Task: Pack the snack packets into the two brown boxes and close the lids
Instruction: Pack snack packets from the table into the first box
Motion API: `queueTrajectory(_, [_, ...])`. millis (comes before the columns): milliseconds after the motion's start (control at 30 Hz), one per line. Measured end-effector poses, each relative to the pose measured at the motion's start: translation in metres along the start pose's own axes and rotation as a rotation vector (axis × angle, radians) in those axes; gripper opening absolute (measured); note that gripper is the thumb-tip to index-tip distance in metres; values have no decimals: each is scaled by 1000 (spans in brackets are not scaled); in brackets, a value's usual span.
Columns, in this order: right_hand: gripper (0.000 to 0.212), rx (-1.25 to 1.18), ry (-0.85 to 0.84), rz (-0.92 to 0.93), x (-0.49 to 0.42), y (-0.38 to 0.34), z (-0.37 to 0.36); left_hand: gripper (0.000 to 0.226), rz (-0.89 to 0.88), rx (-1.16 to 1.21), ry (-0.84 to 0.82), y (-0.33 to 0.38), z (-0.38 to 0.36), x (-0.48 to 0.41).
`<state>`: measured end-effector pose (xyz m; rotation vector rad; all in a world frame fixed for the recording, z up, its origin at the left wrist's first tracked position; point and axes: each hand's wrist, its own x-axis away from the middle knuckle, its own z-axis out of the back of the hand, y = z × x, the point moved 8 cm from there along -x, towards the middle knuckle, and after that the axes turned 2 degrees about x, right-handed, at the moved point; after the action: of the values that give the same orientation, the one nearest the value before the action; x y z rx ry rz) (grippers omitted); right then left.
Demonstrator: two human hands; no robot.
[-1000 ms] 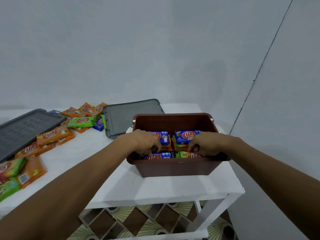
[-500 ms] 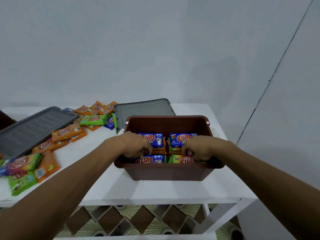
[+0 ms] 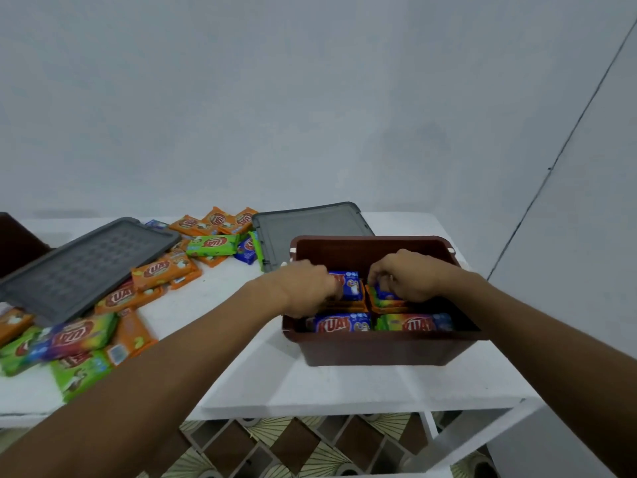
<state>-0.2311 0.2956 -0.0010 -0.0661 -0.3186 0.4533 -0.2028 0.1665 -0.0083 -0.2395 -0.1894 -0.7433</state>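
Both bare forearms reach forward from the lower corners and draw together; the left hand (image 3: 305,288) lies knuckles up, its fingers bent down out of sight, so its grip cannot be told; the right hand (image 3: 413,279) sits near it, not touching, wrist bent inward, fingers (image 3: 379,272) curled, pinching a blue packet (image 3: 385,293).

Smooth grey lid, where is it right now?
Head view, centre: the smooth grey lid lies on the table just behind the brown box, toward its left.
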Motion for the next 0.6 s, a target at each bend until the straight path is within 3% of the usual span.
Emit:
queueTrajectory(100, [33,-34,59,23,-16,-33,13,31,-84,89,370,-32,25,35])
queueTrajectory(200, [27,-24,219,35,-33,-73,29,27,-48,150,538,-88,12,78])
queueTrajectory(300, [20,-36,408,90,-52,-123,40,26,115,193,477,-152,-36,118])
queueTrajectory(400, [19,-52,478,130,-78,-174,39,33,256,210,362,-202,-88,158])
queueTrajectory(600, [18,-65,228,220,-138,-280,-20,29,355,455,364,-262,-145,242])
